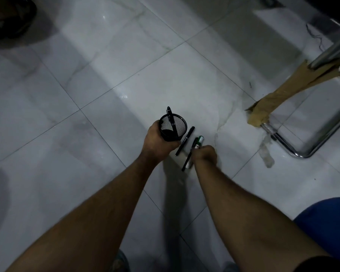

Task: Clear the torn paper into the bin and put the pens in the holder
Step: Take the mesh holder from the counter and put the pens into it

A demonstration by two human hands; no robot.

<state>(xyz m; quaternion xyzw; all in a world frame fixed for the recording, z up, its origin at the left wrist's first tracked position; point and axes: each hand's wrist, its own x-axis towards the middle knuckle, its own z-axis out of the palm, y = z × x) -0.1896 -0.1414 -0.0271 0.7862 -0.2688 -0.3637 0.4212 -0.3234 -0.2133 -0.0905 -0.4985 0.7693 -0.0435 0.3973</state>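
Observation:
A black mesh pen holder stands on the tiled floor with my left hand wrapped around its near side. One black pen sticks up out of it. Just right of the holder a black pen lies flat on the floor. Further right lie a thinner black pen and a green-capped marker; my right hand is down on them, fingers curled over the marker. Whether the marker is lifted I cannot tell. No torn paper or bin shows.
A chrome chair frame with brown tape wrapped on its leg stands at the right. A strip of clear tape lies by its foot. A dark object sits at the top left corner. My blue-clad knee is at the lower right.

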